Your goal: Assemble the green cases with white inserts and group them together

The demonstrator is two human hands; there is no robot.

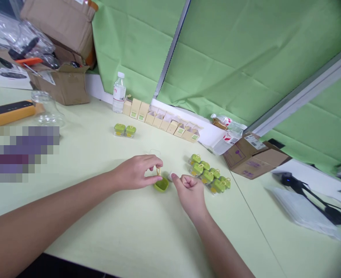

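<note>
My left hand [137,172] pinches a small yellowish loop [158,171] between thumb and fingertips. Just below the loop, a green lid-like cup [161,185] sits on the table with its hollow side up. My right hand [191,193] is closed with the thumb pointing left. At its thumb tip is a small whitish piece [170,176]; whether the fingers grip it or anything else is hidden. Behind my left hand is a faint clear container [153,153], partly covered. Several small clear boxes with green lids [207,176] stand in rows right of my right hand.
Two more green-lidded boxes [125,130] stand farther back. A row of small cardboard boxes [161,120] and a water bottle [119,92] line the back edge. Cardboard cartons [254,155] and bottles are at right; a glass jar [47,110] and an open carton [63,87] are at left.
</note>
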